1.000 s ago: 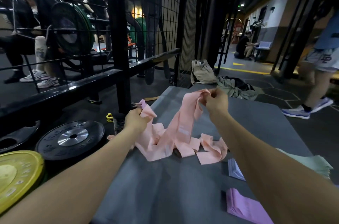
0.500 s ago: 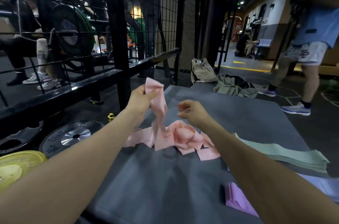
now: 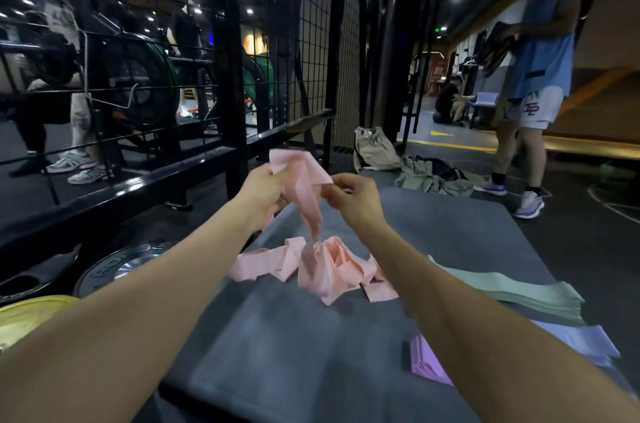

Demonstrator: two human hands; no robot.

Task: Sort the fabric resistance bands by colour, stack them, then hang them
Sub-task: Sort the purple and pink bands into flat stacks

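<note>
Pink band [image 3: 304, 187] is pinched by both hands, left [image 3: 263, 192] and right [image 3: 356, 197], above the mat's [image 3: 467, 239] middle. Pull it flat, then stack it.

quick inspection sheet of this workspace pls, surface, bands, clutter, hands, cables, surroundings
surface: grey padded mat, bands lying on it.
job's things: one pink band held up between both hands, its lower end blurred above a loose pink heap; flat green stack on the right; lilac stack and purple stack nearer the camera.
clutter: beige bag and crumpled clothing on the floor beyond the mat.
grippers: left hand grips the band's upper end; right hand pinches its edge.
cables: nothing seen.
surroundings: black rack, weight plates on the floor at left, a person standing at right.
</note>
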